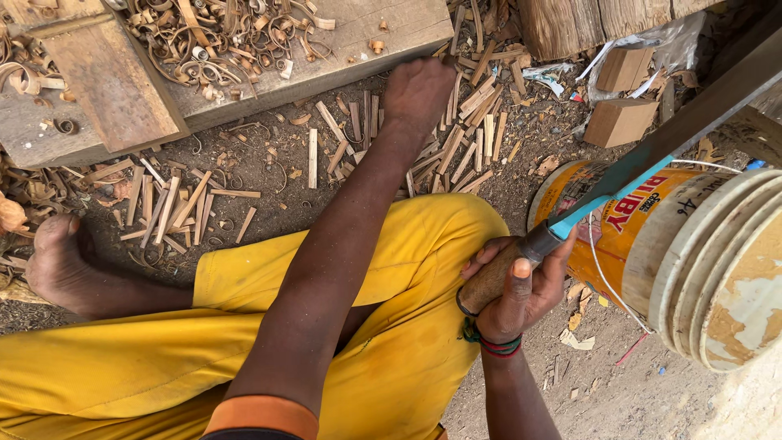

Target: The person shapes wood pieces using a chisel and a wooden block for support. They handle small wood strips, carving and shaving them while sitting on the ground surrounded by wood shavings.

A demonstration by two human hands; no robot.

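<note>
The right hand (521,289) is clenched around the round wooden handle of a long flat steel blade (652,147), stiff and probably heavy, best held at that handle. The left hand (417,90) reaches into small split wooden sticks (464,138) on the dirt floor (269,163); its grip is hidden. A yellow plastic bucket (652,236) lies beside.

the left arm stretches straight out ahead, its hand (417,91) turned palm down with fingers curled under, knuckles up. the right hand (521,285) sits close to the body, wrist bent, fingers wrapped in a closed grip, thumb across the top. the left foot (57,261) is bare, the legs folded.
</note>
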